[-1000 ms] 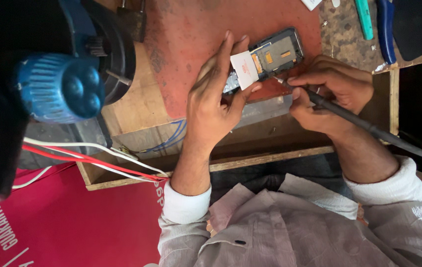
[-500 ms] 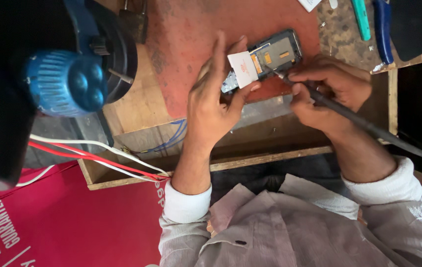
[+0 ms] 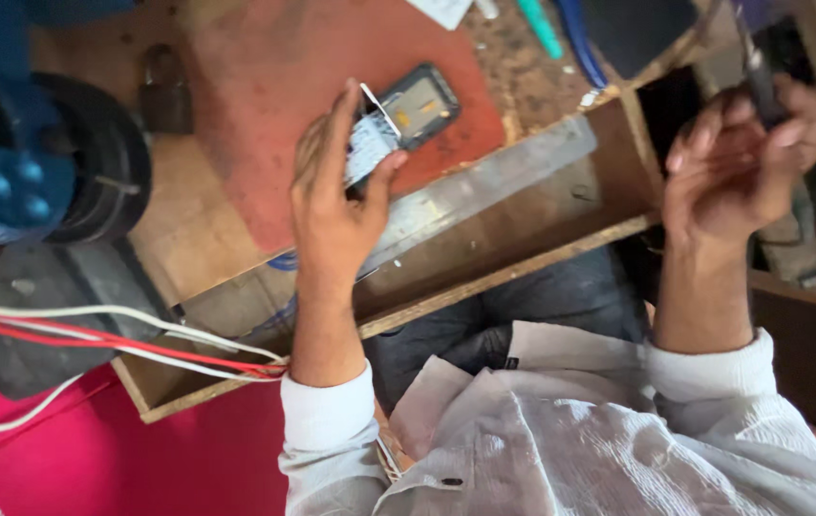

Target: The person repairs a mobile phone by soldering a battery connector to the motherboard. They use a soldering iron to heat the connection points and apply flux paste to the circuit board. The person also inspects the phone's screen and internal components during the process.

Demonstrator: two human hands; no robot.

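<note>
My right hand (image 3: 747, 158) has lifted off the phone (image 3: 398, 119) and swung away right, fingers curled round the dark tool (image 3: 762, 81), so the probing has paused, while my left hand (image 3: 336, 205) still pinches the phone over the red mat (image 3: 274, 96).

open red mat (image 3: 265, 115), padlock (image 3: 165, 94) at left

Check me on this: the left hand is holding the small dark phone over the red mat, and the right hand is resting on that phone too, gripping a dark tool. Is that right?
Not quite. The right hand is not on the phone; it is raised well off to the side, apart from it, over the dark compartment. The head view shows this. The rest holds: the left hand holds the phone over the red mat, and the right hand grips a dark tool.
</note>
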